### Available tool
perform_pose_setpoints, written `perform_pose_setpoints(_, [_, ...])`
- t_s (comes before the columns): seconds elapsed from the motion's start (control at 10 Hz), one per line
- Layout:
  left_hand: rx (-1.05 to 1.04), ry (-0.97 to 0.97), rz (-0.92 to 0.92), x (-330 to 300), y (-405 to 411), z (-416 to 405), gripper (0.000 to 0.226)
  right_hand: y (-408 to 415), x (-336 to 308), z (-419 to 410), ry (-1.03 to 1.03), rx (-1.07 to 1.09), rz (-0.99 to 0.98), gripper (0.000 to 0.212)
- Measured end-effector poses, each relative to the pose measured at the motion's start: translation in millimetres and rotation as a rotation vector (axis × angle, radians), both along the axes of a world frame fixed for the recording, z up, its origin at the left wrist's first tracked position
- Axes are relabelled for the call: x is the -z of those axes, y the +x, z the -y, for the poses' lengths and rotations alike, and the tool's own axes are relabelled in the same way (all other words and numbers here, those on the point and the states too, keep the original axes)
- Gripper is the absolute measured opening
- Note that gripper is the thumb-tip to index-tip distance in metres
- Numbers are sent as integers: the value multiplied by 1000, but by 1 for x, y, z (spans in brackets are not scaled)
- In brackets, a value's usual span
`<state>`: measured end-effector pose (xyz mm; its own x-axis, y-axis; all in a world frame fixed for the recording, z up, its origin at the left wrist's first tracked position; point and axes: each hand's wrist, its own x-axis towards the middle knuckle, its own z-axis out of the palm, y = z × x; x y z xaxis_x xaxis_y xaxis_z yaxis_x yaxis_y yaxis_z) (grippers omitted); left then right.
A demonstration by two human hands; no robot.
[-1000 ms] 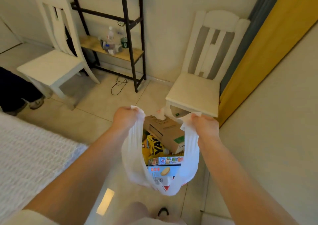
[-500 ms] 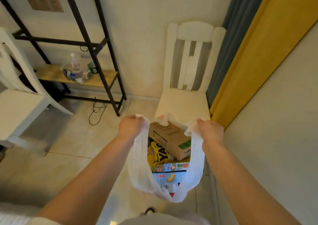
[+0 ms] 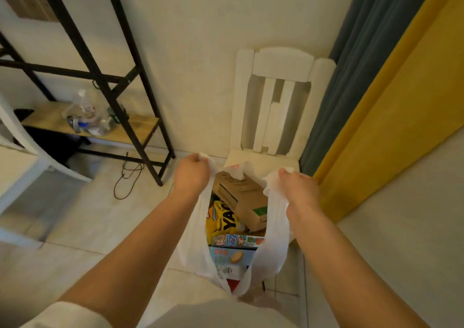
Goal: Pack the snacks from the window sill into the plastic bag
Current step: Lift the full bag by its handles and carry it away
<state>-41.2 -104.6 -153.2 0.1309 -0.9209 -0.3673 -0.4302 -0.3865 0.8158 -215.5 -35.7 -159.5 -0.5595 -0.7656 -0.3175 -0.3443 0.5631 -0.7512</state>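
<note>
I see the bag [image 3: 193, 242] hanging between my arms, packed with snack boxes [image 3: 234, 248]. My left hand [image 3: 192, 176] and right hand [image 3: 298, 189] each clench a handle. Beyond stands a chair [image 3: 276, 96].

A white plastic bag [image 3: 193, 242] is seen, with a brown cardboard box [image 3: 241, 197], a yellow packet [image 3: 223, 218] lettered in black and a light blue biscuit box [image 3: 229, 256]. The chair [image 3: 281, 96] is painted white; the curtains [image 3: 401, 89] are grey-blue and yellow.
</note>
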Motion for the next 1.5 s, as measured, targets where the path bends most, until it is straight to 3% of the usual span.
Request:
perform_pose_setpoints(0.1, [-62,-65,-48,-1,-31,36,31,-29,-10,40,144,-166,-174,24])
perform_pose_setpoints(0.2, [-67,-89,-18,1,-50,60,33,-48,-21,61,210,-330,-431,49])
perform_pose_setpoints(0.3, [-47,-78,-17,6,-73,96,28,-78,-16,98,283,-403,-571,49])
perform_pose_setpoints(0.4, [-29,-60,-15,9,-93,127,25,-97,-15,129,327,-411,-589,31])
perform_pose_setpoints(0.5, [12,-56,-8,14,-122,169,28,-119,-13,165,423,-459,-730,21])
perform_pose_setpoints(0.6, [62,-22,18,25,-146,210,31,-140,-7,197,471,-487,-808,20])
perform_pose_setpoints(0.7, [76,23,20,30,-162,238,38,-156,0,223,502,-472,-790,22])
perform_pose_setpoints(0.9, [165,19,63,56,-195,274,30,-173,22,255,426,-115,-480,21])
perform_pose_setpoints(1.0, [243,-34,88,71,-207,278,21,-171,37,268,318,101,-221,9])
perform_pose_setpoints(1.1, [296,-60,137,82,-208,281,26,-181,60,272,-10,497,183,18])
perform_pose_setpoints(1.5, [534,-72,287,111,-212,251,27,-174,93,255,123,472,187,32])
